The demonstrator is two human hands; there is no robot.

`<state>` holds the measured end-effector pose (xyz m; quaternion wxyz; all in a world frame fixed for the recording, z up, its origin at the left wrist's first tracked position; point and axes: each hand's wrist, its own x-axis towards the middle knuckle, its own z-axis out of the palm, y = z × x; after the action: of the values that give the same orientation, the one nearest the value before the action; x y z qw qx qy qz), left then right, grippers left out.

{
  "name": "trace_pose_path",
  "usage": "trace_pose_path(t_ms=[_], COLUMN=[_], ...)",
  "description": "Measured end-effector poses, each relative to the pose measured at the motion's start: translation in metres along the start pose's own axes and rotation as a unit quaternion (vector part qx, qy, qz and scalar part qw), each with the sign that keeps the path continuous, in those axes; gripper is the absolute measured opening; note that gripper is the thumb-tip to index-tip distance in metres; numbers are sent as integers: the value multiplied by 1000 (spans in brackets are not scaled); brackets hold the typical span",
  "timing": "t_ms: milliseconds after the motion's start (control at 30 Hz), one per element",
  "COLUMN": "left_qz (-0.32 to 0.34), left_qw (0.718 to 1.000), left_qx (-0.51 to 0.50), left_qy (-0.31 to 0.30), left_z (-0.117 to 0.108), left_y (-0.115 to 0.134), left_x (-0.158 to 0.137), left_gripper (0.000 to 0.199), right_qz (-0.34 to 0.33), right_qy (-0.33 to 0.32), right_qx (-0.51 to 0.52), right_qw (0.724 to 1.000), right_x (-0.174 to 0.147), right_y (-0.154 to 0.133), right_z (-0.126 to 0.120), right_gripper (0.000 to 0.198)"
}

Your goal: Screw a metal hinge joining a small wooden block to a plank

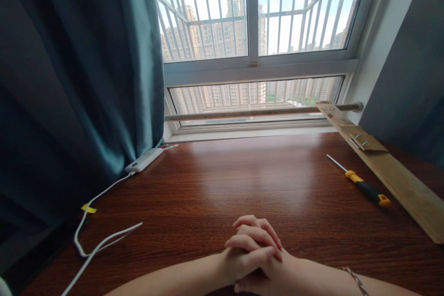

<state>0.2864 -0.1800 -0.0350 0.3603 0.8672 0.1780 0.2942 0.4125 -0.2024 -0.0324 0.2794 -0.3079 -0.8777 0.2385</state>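
Both hands rest together at the bottom middle of the head view, fingers interlaced. My left hand (235,263) is closed, its fingers laced between those of the other. My right hand (280,269) is closed in the same clasp, with a bracelet on its wrist. No object shows in either hand. Beneath them lies the dark brown wooden table (194,203). To the right a yellow and black screwdriver (367,188) lies on the tabletop, its shaft pointing away to the upper left.
Beside the screwdriver lies a long folded cardboard strip (398,178) with several small metal screws (359,140) on it. At the left a white rectangular device (144,160) connects to a white cable (80,236). A blue curtain (104,69) hangs there; a barred window (253,67) stands behind.
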Motion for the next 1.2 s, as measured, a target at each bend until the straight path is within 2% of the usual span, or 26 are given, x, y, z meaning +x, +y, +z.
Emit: trace_pose_path(t_ms=[100,300,433,633,833,1000,1200], left_qz=[21,-8,19,-26,-22,-24,-22], left_qw=[999,998,996,990,993,986,998], left_qx=[17,56,75,107,96,137,39], left_qy=[-19,-22,-51,-93,-69,-92,-32], left_z=[0,3,5,2,1,1,3], left_y=[-5,-10,-18,-18,-10,-9,-10], left_x=[-2,-3,-7,-7,-3,-2,-2], left_gripper=[23,24,23,22,18,24,18], right_qz=[1,3,-9,-14,-32,-32,-13], right_qy=[-2,-9,1,2,29,29,12], right_qx=[2,3,4,0,-15,-10,-13], right_qw=[1000,1000,1000,1000,999,999,1000], right_x=[0,0,0,1,1,1,2], right_y=[-1,2,5,2,3,3,3], right_z=[-1,1,3,1,3,2,2], right_gripper=[60,61,61,60,59,60,61])
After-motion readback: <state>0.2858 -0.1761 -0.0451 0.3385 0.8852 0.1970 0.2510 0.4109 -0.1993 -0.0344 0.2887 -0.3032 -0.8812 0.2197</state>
